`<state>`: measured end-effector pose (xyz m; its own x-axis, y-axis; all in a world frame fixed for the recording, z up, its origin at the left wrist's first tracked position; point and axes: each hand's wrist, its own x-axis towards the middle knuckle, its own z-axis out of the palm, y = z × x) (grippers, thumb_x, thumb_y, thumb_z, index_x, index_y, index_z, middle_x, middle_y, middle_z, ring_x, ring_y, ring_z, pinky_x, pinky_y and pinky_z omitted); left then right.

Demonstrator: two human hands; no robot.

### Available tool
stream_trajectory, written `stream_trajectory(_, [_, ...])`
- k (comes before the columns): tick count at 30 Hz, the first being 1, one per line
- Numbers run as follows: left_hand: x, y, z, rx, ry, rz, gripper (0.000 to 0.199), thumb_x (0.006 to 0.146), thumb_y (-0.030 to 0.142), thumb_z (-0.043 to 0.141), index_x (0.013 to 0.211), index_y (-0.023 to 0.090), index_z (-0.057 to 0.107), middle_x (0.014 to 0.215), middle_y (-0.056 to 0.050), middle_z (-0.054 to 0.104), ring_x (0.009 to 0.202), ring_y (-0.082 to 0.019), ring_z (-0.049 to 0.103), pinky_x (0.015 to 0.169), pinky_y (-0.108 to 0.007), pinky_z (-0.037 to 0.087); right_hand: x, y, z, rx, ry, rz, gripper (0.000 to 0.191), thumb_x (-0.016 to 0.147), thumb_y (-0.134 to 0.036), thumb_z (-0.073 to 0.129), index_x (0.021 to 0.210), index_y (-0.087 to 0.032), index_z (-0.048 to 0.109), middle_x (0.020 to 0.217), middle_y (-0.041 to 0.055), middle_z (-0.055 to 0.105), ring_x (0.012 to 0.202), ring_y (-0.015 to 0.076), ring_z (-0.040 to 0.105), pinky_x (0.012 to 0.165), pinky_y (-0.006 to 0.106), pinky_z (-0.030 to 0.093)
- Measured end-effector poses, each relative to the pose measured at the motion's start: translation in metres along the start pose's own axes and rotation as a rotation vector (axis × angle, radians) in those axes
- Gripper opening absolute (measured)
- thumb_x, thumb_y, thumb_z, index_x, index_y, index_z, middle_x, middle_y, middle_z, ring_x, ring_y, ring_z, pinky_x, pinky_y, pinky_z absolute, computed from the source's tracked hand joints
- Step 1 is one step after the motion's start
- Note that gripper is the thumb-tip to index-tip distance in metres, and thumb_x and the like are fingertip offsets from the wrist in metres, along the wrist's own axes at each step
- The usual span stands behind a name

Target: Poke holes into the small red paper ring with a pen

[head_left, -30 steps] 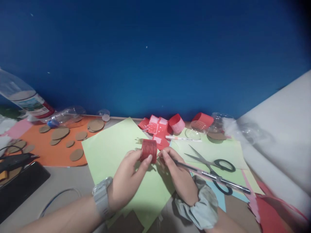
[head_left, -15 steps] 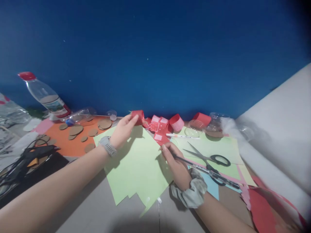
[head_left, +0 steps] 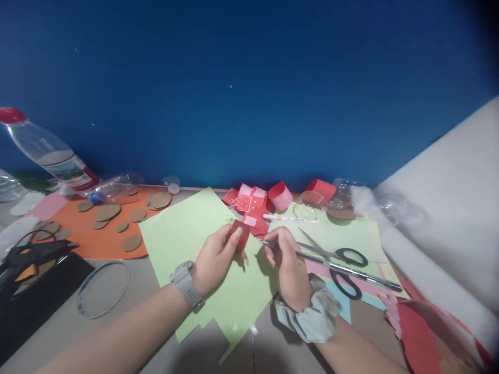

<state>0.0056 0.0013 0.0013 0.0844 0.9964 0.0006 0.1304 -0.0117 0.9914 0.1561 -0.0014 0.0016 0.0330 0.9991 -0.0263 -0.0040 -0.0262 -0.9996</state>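
Over the light green paper [head_left: 183, 228], my left hand [head_left: 218, 254] pinches a small red paper roll [head_left: 240, 235]. My right hand [head_left: 286, 262] is closed on a long dark pen [head_left: 351, 270], its tip pointing left toward the red roll without visibly touching it. Behind the hands lie red and pink paper pieces [head_left: 255, 208]. Black-handled scissors [head_left: 331, 257] rest on coloured sheets to the right, partly crossed by the pen. A white marker [head_left: 290, 218] lies just behind my right hand.
Cardboard discs [head_left: 132, 242] lie on orange paper [head_left: 89, 239] at left, near a red-capped bottle [head_left: 58, 156]. A clear ring [head_left: 104, 290] and black case [head_left: 42, 296] are nearer. Red scraps [head_left: 419, 332] sit at lower right; a blue wall [head_left: 241, 104] rises behind.
My left hand has brought the red roll down and right, closer to my right hand. The view has shifted slightly, and the clear ring at left now shows.
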Motion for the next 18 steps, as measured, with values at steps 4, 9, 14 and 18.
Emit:
stream_trajectory(4, [-0.0011,-0.0003,-0.0026,0.273,-0.046,0.071,0.036,0.099,0.04,0.037,0.073,0.019,0.048,0.059,0.001,0.058,0.058,-0.014,0.056,0.063,-0.027,0.042,0.0016,0.0026,-0.002,-0.031,-0.021,0.016,0.039,0.096,-0.052,0.038,0.076,-0.02,0.047,0.06,-0.0031,0.043,0.055,0.0116,0.04,0.054,0.025,0.032])
stream_trajectory(9, [-0.0018,-0.0017,-0.0031,0.318,-0.099,0.03,0.036,0.099,0.042,0.036,0.074,0.02,0.048,0.058,0.003,0.058,0.058,-0.014,0.055,0.062,-0.026,0.04,0.0051,0.0003,-0.0024,-0.103,-0.098,0.073,0.033,0.094,-0.047,0.048,0.074,-0.021,0.045,0.059,-0.0044,0.044,0.054,0.0105,0.041,0.053,0.023,0.034])
stream_trajectory(14, [0.0009,-0.0017,-0.005,0.269,-0.098,-0.019,0.036,0.1,0.043,0.035,0.076,0.02,0.048,0.061,0.003,0.061,0.061,-0.013,0.057,0.067,-0.025,0.042,0.0038,-0.0012,-0.0007,-0.145,-0.138,-0.004,0.024,0.092,-0.037,0.053,0.076,-0.02,0.048,0.062,-0.0037,0.052,0.057,0.01,0.046,0.053,0.022,0.035])
stream_trajectory(18, [0.0016,-0.0014,-0.0052,0.278,-0.114,-0.001,0.03,0.1,0.038,0.036,0.08,0.02,0.05,0.064,0.003,0.063,0.065,-0.013,0.059,0.071,-0.026,0.042,0.0017,0.0007,-0.0007,-0.192,-0.142,-0.062,0.023,0.091,-0.035,0.055,0.075,-0.02,0.049,0.066,-0.002,0.053,0.059,0.0109,0.047,0.055,0.024,0.038])
